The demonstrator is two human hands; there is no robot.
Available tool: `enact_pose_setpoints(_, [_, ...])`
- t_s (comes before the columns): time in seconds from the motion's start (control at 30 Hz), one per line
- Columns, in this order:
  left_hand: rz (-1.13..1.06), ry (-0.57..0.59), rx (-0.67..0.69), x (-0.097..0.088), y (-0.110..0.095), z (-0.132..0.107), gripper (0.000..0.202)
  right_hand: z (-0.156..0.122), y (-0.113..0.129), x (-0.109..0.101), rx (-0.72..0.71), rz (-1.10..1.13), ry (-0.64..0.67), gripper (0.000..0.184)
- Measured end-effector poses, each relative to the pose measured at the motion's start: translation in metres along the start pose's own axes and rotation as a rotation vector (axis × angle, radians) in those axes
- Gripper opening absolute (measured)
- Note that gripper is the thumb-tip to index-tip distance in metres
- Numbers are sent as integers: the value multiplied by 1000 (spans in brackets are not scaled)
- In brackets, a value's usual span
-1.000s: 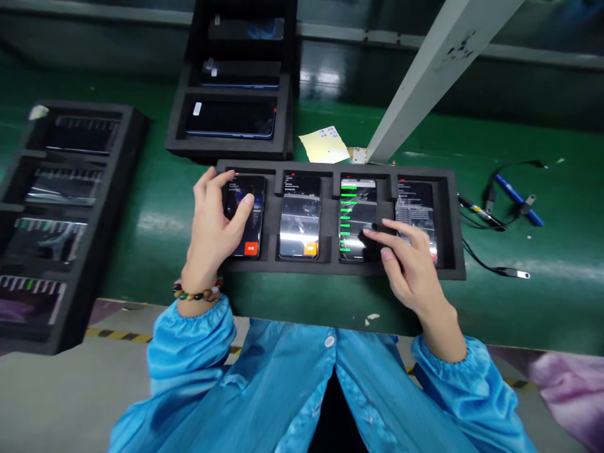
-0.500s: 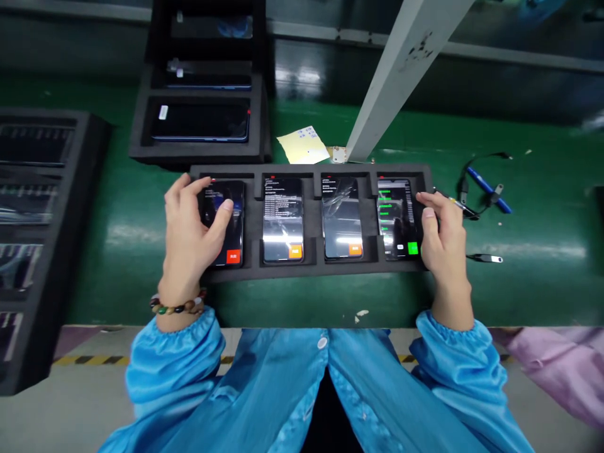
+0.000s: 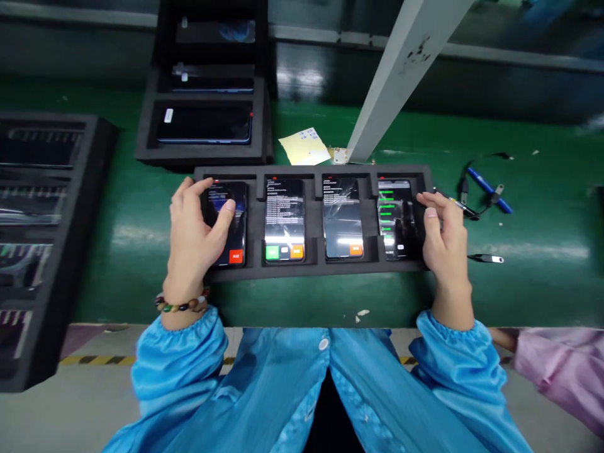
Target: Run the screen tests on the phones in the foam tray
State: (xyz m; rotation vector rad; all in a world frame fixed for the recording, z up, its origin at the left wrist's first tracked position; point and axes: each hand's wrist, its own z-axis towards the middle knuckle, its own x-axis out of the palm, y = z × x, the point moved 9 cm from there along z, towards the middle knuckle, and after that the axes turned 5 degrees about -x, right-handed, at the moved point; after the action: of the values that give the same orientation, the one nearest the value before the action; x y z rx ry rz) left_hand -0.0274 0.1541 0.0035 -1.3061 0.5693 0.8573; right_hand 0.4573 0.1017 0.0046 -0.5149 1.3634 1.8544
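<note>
A black foam tray (image 3: 255,217) holds several smartphones in a row, screens up. My left hand (image 3: 195,233) lies over the leftmost phone (image 3: 238,223), fingers and thumb apart, thumb above the screen, which has a red button. In the second phone (image 3: 284,220), lines of text stand above green, white and orange buttons. The third phone (image 3: 343,220) shows text and an orange button. At the tray's right end, my right hand (image 3: 442,229) rests with loosely bent fingers beside the rightmost phone (image 3: 395,217), which lists green lines. Whether its fingertips touch that phone is unclear.
Foam trays with phones (image 3: 202,151) are stacked behind, and another foam tray (image 3: 101,170) stands at left. A yellow note (image 3: 304,148) lies by a metal post (image 3: 387,82). Cables (image 3: 465,189) and a blue pen-like stick (image 3: 488,189) are at right. A pink sleeve (image 3: 557,371) shows at lower right.
Green and white buttons have appeared on the second phone, and more text on the third. The rightmost phone's green button is gone. Both hands stay nearly where they were.
</note>
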Motion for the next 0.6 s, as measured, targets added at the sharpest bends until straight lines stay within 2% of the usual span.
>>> enact_pose_setpoints(0.13, [24,5,10,0,-1,1,65,-1,11,-3,-77,41,4,41])
enact_pose_setpoints(0.23, [57,7,14,1,-2,2,71,-3,19,-1,-142,41,54,42])
enact_pose_setpoints(0.5, [65,-8,2,1,0,4,79,1,12,16,-111,-98,205,48])
enact_pose_setpoints(0.6, [56,-6,19,1,0,4,77,-2,17,9,-151,-72,165,45])
